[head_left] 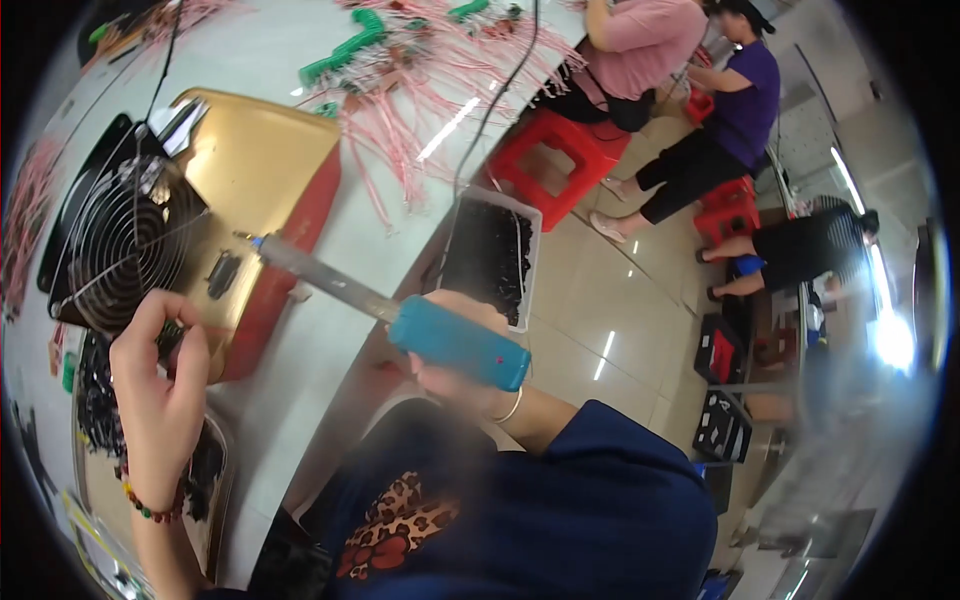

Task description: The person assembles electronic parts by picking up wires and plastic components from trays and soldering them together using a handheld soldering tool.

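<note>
Soldering iron [400, 316] sits wrapped in the right hand [452, 385], pointing over the gold tin [262, 150]; the left hand [162, 390] is pinched near the fan guard [128, 245], any contents hard to tell.

L fingers [135, 325]: grip unclr | R fingers [432, 378]: pt. hid. by teal handle [455, 343] | pink-shirt person [655, 40]: head cut, top edge

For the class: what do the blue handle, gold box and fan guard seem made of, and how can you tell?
Handle: probably matte plastic, evenly blue. Box: likely coated metal, from its shiny gold surface. Guard: apparently metal wire, thin glinting rings.
</note>
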`<control>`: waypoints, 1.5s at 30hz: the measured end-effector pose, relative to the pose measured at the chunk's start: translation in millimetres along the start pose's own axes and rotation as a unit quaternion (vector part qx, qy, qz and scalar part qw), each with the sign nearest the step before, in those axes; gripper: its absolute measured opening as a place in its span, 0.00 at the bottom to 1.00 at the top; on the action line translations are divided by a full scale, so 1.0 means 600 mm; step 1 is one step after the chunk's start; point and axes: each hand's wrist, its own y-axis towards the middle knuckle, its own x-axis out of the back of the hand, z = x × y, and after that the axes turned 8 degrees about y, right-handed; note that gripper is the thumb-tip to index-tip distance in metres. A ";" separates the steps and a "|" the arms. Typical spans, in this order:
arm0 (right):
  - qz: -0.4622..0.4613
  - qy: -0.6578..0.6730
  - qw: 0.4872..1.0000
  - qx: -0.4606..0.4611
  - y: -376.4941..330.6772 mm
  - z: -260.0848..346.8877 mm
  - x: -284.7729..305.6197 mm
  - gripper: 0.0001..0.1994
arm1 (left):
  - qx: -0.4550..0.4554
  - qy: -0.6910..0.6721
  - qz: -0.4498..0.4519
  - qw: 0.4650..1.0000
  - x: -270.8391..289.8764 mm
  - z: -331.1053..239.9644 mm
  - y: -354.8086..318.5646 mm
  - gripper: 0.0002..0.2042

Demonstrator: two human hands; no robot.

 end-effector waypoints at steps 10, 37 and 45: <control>-0.025 -0.002 1.000 -0.008 -0.005 -0.007 0.007 0.19 | 0.038 -0.045 0.016 0.998 -0.013 -0.006 0.009 0.01; -0.093 0.016 0.993 -0.064 -0.007 -0.012 -0.018 0.19 | -0.013 0.105 -0.052 0.993 -0.021 0.022 -0.002 0.04; -0.134 0.168 0.974 -0.077 -0.030 -0.031 -0.024 0.24 | -0.146 0.176 -0.139 0.964 -0.033 0.046 0.008 0.03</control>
